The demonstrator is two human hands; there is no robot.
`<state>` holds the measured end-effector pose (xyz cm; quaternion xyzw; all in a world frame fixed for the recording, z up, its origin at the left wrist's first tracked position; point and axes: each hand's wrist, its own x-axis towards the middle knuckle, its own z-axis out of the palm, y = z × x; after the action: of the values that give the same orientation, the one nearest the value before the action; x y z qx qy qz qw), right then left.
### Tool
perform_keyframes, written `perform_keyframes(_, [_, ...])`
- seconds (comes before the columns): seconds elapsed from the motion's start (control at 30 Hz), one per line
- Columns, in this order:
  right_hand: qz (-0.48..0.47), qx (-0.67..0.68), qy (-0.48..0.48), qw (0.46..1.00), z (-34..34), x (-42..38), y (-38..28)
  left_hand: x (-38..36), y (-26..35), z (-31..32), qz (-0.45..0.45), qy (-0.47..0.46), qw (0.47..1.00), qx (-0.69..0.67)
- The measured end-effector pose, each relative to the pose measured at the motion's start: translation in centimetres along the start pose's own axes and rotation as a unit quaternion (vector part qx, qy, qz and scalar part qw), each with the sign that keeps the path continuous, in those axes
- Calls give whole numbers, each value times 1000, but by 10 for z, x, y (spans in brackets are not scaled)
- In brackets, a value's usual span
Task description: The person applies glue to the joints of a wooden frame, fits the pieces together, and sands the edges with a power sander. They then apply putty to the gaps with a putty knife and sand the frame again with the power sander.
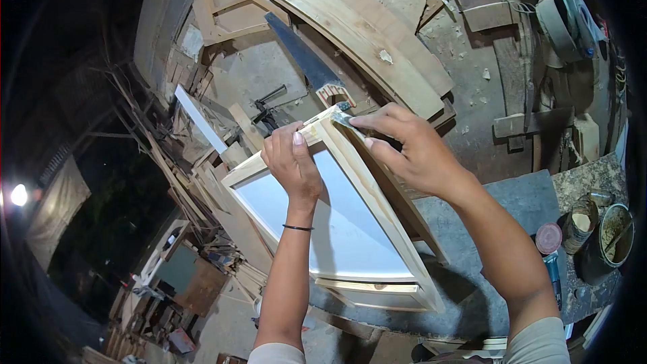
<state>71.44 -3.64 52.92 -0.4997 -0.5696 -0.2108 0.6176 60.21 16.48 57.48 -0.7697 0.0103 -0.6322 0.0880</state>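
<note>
While the left hand grips one wooden frame, the right hand pinches one greenish scrap.

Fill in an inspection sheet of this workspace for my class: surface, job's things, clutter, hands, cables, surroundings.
Surface: grey worktop, partly shadowed.
Job's things: wooden frame with pale panel.
Clutter: saw, boards, open containers.
Hands: left hand grips the frame's edge; right hand holds a small greenish piece at its corner, purpose unclear.
Cables: thin pale loops, far right; cord or wire, cannot tell.
Surroundings: lit lamp, left; loose timber strips.
</note>
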Motion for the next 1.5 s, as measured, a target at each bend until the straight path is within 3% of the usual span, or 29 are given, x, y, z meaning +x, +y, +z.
perform_keyframes(0.2, [24,-15,-58,998,-5,-4,-5,0,1,-2,-13,-11,1000,0])
perform_keyframes(0.43, [-7,-20,-15,1000,-1,3,-5,0,0,-3,-6,-10,1000,2])
perform_keyframes(0.53, [18,-26,-91,995,-19,4,-3,1,0,-3,-7,-10,1000,2])
perform_keyframes(0.7, [-24,-25,-31,999,-10,4,-2,0,-1,-2,-7,-13,1000,0])
perform_keyframes(0.77, [31,-62,-111,991,-22,-8,0,0,0,-3,-5,-15,1000,6])
perform_keyframes(0.83, [-8,-61,-107,992,-30,-37,8,1,-3,-3,3,-12,1000,1])
perform_keyframes(0.9, [133,70,-19,988,-33,-75,3,0,-7,-2,-2,-9,1000,-4])
perform_keyframes(0.93, [143,68,-26,987,-30,-100,2,0,-12,-3,23,-9,1000,-9])
perform_keyframes(1.0, [363,169,44,915,-21,-156,4,-4,-22,-4,58,-21,998,-3])
perform_keyframes(1.13, [455,114,31,882,-10,-263,38,-2,-26,-17,79,-83,993,11])
perform_keyframes(1.2, [556,125,70,819,-3,-292,43,-2,-36,-15,115,-76,990,-13])
perform_keyframes(1.3, [526,162,92,830,17,-334,64,-2,-49,-10,134,-58,989,-8])
perform_keyframes(1.37, [521,129,114,836,24,-332,63,-4,-54,-9,108,-61,992,5])
perform_keyframes(1.43, [518,54,72,851,36,-330,71,-2,-70,-6,116,-31,993,-14])
perform_keyframes(1.5, [547,14,89,833,58,-324,101,-2,-102,-5,109,-17,994,-13])
